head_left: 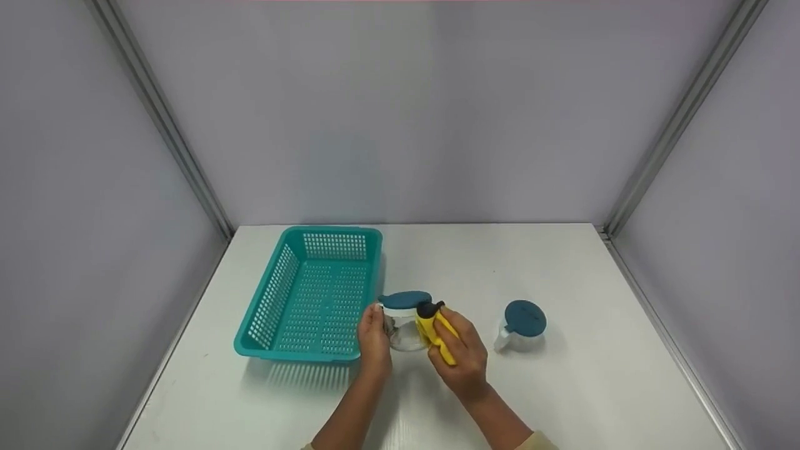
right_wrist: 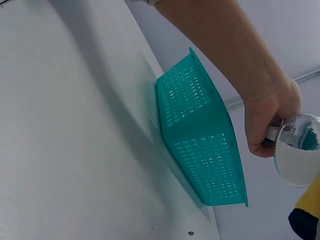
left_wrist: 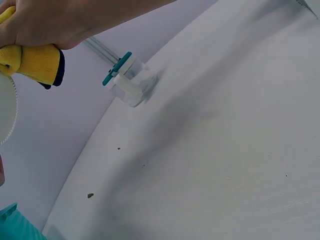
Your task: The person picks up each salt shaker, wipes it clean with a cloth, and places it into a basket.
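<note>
My left hand (head_left: 375, 340) grips a clear jar (head_left: 406, 339) with a blue lid (head_left: 406, 300), held up off the white table. In the right wrist view, that left hand (right_wrist: 272, 112) has its fingers curled round the handle, and the round base of the jar (right_wrist: 295, 165) shows. A yellow cloth with black edging (head_left: 427, 326) is bunched in my right hand (head_left: 467, 357), against the right side of the jar. The left wrist view also has the cloth (left_wrist: 42, 62) under the right hand's fingers. What the jar contains is hard to make out.
Left of the hands stands a teal perforated basket (head_left: 250, 337). To the right, a second clear jar with a blue lid (head_left: 525, 320) and a handle stands upright on the table (head_left: 600, 387). Small dark specks (left_wrist: 90, 195) lie on the tabletop. Grey walls enclose the back and sides.
</note>
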The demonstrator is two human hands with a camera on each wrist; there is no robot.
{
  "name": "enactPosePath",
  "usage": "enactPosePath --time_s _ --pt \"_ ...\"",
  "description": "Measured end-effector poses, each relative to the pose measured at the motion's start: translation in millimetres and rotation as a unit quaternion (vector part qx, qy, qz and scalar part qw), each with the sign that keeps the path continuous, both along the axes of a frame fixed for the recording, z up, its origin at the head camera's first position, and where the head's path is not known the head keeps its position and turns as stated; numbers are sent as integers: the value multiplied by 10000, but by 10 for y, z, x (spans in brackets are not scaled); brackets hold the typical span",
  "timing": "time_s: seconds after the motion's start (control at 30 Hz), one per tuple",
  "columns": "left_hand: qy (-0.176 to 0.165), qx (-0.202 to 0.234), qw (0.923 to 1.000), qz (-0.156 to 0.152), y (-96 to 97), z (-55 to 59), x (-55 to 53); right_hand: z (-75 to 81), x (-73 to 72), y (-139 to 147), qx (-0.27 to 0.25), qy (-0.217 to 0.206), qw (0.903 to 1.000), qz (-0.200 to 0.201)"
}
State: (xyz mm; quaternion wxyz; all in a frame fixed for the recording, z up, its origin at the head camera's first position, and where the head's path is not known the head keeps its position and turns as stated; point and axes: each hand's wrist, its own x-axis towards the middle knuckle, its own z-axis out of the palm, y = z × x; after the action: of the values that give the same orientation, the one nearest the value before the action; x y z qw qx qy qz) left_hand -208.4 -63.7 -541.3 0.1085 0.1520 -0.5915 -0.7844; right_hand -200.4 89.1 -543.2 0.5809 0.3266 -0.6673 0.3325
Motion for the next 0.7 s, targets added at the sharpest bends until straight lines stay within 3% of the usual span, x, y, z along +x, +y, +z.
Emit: enactPosePath --time_s 0.2,0.47,0.7 --pt "-89 -51 9999 5 9 -28 -10 -34 84 -80 384 -123 9992 73" --pt "-192 -147 9997 -17 -19 -55 -47 -26 123 -143 896 101 9955 281" --pt "-435 285 9984 -235 -95 -79 -96 -28 145 -115 1032 45 9933 520"
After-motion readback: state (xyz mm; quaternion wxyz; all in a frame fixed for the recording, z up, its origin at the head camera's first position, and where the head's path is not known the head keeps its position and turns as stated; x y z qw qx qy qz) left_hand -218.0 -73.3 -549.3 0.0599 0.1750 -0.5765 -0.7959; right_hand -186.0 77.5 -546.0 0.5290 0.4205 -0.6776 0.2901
